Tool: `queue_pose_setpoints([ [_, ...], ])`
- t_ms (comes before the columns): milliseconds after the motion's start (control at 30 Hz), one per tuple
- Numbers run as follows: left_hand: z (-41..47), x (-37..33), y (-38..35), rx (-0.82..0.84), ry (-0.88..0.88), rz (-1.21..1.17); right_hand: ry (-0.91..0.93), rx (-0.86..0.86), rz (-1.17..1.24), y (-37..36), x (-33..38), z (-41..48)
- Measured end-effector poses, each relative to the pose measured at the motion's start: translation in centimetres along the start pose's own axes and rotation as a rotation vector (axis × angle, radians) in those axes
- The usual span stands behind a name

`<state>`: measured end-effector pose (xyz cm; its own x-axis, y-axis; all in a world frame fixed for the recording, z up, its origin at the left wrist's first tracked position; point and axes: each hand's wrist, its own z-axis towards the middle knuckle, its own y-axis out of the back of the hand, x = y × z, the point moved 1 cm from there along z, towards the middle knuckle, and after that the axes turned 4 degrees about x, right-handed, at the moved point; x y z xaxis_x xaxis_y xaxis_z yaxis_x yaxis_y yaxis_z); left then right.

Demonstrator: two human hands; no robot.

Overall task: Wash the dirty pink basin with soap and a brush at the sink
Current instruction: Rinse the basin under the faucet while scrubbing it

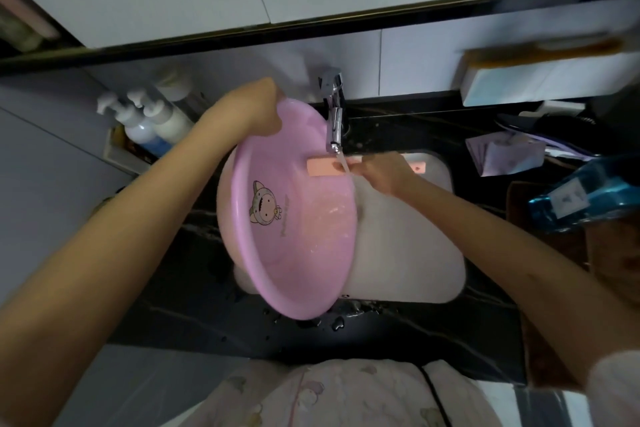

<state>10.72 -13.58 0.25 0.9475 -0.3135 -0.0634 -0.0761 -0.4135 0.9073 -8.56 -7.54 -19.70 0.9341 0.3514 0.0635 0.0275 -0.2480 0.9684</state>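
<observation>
The pink basin [291, 229], with a cartoon figure printed inside, stands tilted on its edge over the left side of the white sink [408, 253]. My left hand [258, 111] grips its upper rim. My right hand [384, 173] holds a salmon-pink brush [322, 168] by its handle. The brush head lies over the basin's upper inside wall. Water runs from the chrome tap [334, 114] onto the brush and into the basin.
Pump bottles [152, 121] stand at the back left on the black counter [207, 322]. A blue plastic bottle [585, 198], a lilac packet [502, 152] and a white box [540, 80] crowd the right side. Water drops lie on the counter's front edge.
</observation>
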Motion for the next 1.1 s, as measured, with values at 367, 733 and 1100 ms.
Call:
queue_pose_setpoints([
  [367,-4.5,-2.0,-1.4,-0.133,0.210,0.122,-0.048,0.607,1.000,-5.5,4.8,-6.8],
  [733,-5.3,-1.6,-2.0,-0.254,0.126,-0.195,-0.059,0.347,0.577,-3.4,2.0,-3.8],
  [1100,-1.5,-0.4,-0.8,-0.120,0.045,-0.278,-0.004,0.020,0.089,-0.3,0.9,0.2],
])
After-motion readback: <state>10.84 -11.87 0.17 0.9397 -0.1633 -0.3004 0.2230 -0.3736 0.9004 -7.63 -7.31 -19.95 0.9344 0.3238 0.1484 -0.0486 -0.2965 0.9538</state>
